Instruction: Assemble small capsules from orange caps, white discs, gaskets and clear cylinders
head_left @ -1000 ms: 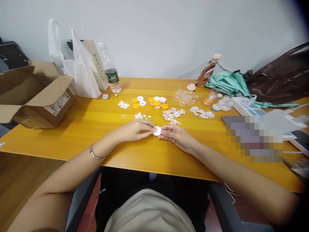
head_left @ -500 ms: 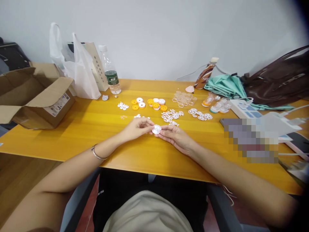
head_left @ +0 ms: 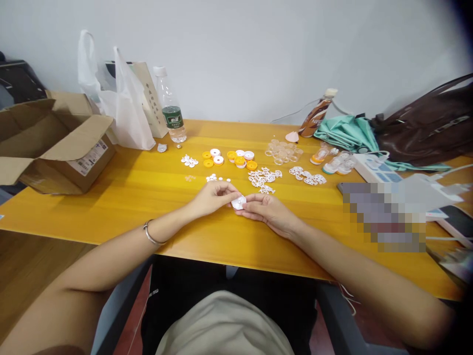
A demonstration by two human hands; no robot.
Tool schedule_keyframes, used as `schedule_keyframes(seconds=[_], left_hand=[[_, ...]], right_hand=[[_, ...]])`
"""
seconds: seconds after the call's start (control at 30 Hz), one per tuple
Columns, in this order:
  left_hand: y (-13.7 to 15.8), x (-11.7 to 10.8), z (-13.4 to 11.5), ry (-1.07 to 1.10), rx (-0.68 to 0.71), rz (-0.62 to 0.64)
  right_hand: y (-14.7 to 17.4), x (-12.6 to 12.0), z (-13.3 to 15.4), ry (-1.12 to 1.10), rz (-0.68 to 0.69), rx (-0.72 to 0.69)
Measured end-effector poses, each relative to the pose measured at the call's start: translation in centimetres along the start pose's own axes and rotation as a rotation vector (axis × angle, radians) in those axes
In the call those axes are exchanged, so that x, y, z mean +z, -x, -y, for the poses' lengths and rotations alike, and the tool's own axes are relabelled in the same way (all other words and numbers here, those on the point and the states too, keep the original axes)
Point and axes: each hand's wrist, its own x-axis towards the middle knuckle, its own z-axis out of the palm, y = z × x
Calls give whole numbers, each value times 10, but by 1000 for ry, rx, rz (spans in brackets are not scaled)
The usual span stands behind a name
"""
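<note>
Between my two hands, above the near part of the table, is a small round white plastic disc with a knob-like centre. My left hand pinches its left edge between thumb and fingers. From the right, my right hand grips the same disc, thumb on top and fingers under it. Just beyond the hands lie small white round pieces and lacy white cut-out pieces. Farther back sit orange and white round caps. The disc's underside is hidden.
Clear plastic rings and assembled clear-topped pieces lie to the right. An open cardboard box, a white plastic bag and a water bottle stand left. A power strip and brown bag are at right.
The white disc has tilted and moved slightly down and left between my fingers. My right thumb has shifted onto its face. Both hands keep hold of it.
</note>
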Motion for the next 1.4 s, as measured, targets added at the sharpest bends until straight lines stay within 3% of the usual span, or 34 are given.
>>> schedule_keyframes(seconds=[0.47, 0.6, 0.77, 0.97, 1.07, 1.17, 1.3, 1.4], left_hand=[[2, -7, -2, -73, 65, 40], [6, -8, -5, -362, 231, 33], [9, -12, -10, -753, 399, 202], [13, -18, -7, -1250, 770, 250], [14, -19, -8, -1366, 874, 267], [14, -17, -8, -1310, 873, 251], [11, -16, -7, -1053, 729, 194], [5, -23, -7, -887, 556, -4]], right_hand=[[1, -3, 1, -18, -27, -76], [0, -3, -2, 36, -48, -106], [0, -2, -3, 209, 18, -97], [0, -3, -2, 273, 45, -92], [0, -3, -2, 273, 61, -93], [-1, -4, -2, 278, 57, -79], [-2, -4, -1, 216, 29, -49], [-2, -5, -1, 117, -21, -51]])
